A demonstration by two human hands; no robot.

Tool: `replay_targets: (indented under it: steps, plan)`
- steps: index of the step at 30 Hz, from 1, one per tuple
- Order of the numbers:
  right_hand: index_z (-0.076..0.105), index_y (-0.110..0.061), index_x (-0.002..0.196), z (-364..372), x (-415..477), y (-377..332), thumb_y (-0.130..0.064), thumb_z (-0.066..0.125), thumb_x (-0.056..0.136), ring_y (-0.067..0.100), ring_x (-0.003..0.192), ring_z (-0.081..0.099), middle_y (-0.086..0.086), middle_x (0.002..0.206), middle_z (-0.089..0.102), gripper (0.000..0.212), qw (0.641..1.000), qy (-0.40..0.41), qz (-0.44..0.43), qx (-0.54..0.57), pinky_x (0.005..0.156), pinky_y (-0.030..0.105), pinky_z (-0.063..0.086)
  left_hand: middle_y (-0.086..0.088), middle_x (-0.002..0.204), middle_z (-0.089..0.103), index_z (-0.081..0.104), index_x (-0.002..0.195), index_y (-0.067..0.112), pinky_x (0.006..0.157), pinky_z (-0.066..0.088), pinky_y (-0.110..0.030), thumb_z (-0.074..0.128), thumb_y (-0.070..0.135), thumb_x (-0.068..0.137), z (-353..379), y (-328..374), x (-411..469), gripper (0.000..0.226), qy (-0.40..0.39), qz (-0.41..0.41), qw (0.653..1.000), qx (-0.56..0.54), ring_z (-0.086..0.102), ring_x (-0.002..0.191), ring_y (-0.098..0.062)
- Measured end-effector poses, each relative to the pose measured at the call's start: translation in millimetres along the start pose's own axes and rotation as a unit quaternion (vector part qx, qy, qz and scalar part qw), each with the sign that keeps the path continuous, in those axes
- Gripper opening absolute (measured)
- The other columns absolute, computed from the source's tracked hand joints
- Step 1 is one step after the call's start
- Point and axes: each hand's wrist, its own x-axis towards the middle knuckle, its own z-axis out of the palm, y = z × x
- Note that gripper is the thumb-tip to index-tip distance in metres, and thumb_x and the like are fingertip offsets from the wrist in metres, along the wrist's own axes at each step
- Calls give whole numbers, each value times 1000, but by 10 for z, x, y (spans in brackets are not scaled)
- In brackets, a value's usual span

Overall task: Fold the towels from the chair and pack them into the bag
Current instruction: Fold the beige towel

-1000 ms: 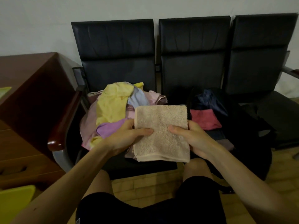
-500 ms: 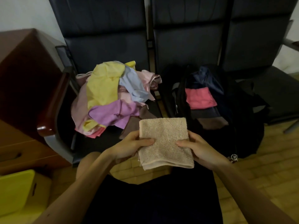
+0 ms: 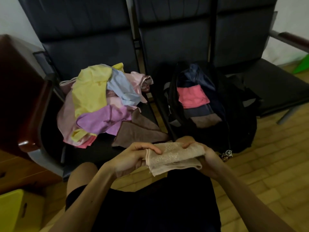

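Head view, looking down at a person seated before a row of black chairs (image 3: 93, 47). The beige towel (image 3: 173, 158), folded into several layers, is held in the air above the person's knees, in front of the gap between the first and second seats. The left hand (image 3: 132, 158) pinches its left edge, thumb on top and fingers beneath. The right hand (image 3: 205, 156) grips the right end, fingers curled over the far edge. Both hands are closed on the cloth.

The unfolded pile of towels (image 3: 93, 101) lies on the left seat: yellow, pale blue, pink and lilac pieces heaped together, with a brown towel (image 3: 138, 129) spread flat at the pile's near right side. The black bag (image 3: 237, 118) sits open on the middle seat, its lower part hanging over the seat's front edge. Inside it a folded pink towel (image 3: 192, 96) lies toward the back and a folded brownish towel (image 3: 205, 120) nearer the opening. A small pale mark (image 3: 169, 107) on the bag's left side is too small to read. A metal charm (image 3: 227, 154) hangs at the bag's lower edge, just beside the right hand.

Around: a dark wooden cabinet (image 3: 15, 97) stands left of the chairs; a yellow box (image 3: 11, 213) is at lower left; a green object (image 3: 303, 65) is cut by the right edge. The floor (image 3: 275, 173) is wood block. The person's black shorts (image 3: 158, 206) fill the lower centre.
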Motion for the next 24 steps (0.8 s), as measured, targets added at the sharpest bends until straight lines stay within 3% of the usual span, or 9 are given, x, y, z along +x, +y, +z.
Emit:
replay_targets:
  steps: [3,6,7,10,14,17,21,23,24]
  plan:
    - [70,2,85,-13,-66,-69,-35,36,95,35,91,68,29,104,64,51,996,16,68,50,69,35,57,-22,123,66,77,95,5,96,48,-42,51,15,71,-11,-17,55,37,-16,-43,999,-9,62,111,-34]
    - [74,-10,82,-123,-63,-41,-31,66,90,18,85,71,13,101,70,24,990,37,66,-122,66,24,55,-14,119,69,76,95,6,94,47,-42,59,28,77,47,-80,135,33,11,-59,998,17,62,111,-33]
    - [76,-14,85,-152,-68,-32,-22,74,83,16,94,70,10,107,70,9,981,33,58,-184,74,23,54,-8,112,71,76,93,8,90,48,-36,66,24,80,75,-111,152,24,26,-48,997,58,63,107,-28]
    - [77,-20,97,-409,-51,13,-15,80,77,18,112,65,3,116,69,21,959,40,24,-281,87,29,54,-5,105,70,75,100,6,81,50,-21,70,3,87,157,-235,277,14,31,-26,984,175,64,98,-15]
    - [78,-23,98,-679,27,-189,-7,77,81,17,105,68,-1,107,74,23,938,94,-30,-333,86,33,57,-4,100,69,73,103,-1,77,51,-18,71,-5,84,290,-351,660,19,76,3,980,184,66,90,-12]
    - [75,-25,97,-942,232,-449,-5,78,81,11,101,66,-4,103,70,26,870,146,-94,-461,89,27,52,1,98,72,74,100,10,81,54,-21,73,-1,85,396,-274,1148,19,71,70,970,221,69,93,-7]
    - [75,-15,106,-1316,617,-862,-7,77,82,5,92,54,0,109,54,26,771,202,-127,-591,79,0,37,8,98,74,76,97,22,88,54,-21,77,7,84,527,-142,2006,20,104,119,941,301,69,97,-5]
    - [73,-11,110,-1482,833,-1029,-9,74,86,8,90,56,3,112,50,24,747,214,-128,-616,79,3,39,6,99,73,76,100,16,84,53,-16,75,5,84,566,-101,2415,19,128,116,926,336,68,94,-6]
    - [73,-11,111,-1574,960,-1092,-11,71,88,15,92,59,6,114,49,23,732,218,-125,-633,84,12,44,4,100,72,76,103,13,83,54,-14,74,4,85,572,-85,2616,20,140,107,920,350,67,93,-6]
